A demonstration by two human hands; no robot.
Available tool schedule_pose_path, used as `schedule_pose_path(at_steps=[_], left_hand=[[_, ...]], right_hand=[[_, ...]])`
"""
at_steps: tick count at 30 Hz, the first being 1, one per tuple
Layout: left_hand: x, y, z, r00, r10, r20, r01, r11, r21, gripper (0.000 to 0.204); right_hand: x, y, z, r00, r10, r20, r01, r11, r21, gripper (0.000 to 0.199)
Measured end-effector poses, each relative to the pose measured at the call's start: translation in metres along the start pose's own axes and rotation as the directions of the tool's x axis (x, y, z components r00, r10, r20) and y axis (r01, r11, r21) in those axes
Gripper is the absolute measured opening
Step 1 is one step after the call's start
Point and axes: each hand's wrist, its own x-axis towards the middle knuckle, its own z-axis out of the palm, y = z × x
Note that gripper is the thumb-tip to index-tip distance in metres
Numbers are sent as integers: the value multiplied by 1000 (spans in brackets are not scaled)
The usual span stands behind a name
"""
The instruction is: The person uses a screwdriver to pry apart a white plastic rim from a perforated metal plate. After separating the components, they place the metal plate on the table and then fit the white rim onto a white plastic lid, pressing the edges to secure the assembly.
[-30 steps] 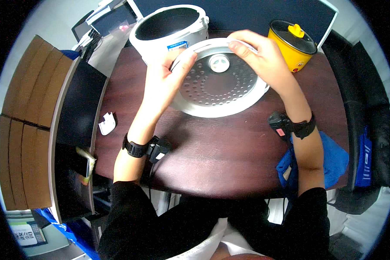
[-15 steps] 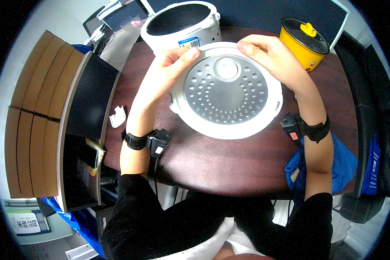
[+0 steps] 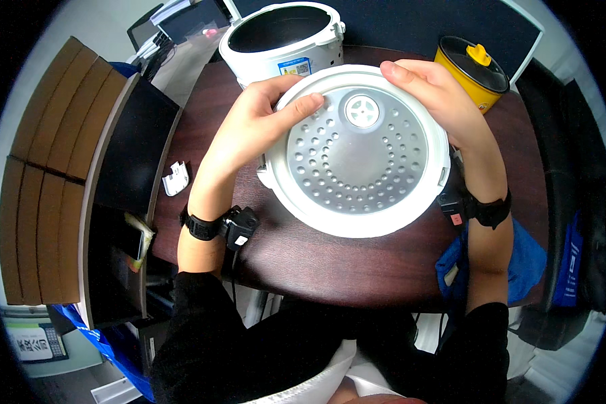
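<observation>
Dark tabletop [image 3: 357,269] seen from above, bearing a white cooker [image 3: 283,40] at the far edge and a yellow pot [image 3: 475,71] to its right. Left hand [image 3: 256,124] and right hand [image 3: 431,87] hold the lid [image 3: 363,151] above the tabletop, underside up, fingers clamped on its far rim at either side. Risk: with only the far rim gripped, the near edge may dip and strike the tabletop, or the lid may slip and knock the cooker.

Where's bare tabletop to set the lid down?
Bare: the table near edge below the lid, between both forearms; also left, between the left hand and white clip. Crowded: far edge, cooker and yellow pot.
</observation>
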Motion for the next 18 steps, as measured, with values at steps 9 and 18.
schedule_pose_path(at_steps=[9,18], left_hand=[[-1,0,5,995,43,-87,-31,990,139,46],[-18,10,28,778,560,-286,-190,643,742,32]], right_hand=[[-1,-7,-2,999,27,24,-28,999,23,44],[-15,-19,25,925,-158,-346,52,954,-295,35]])
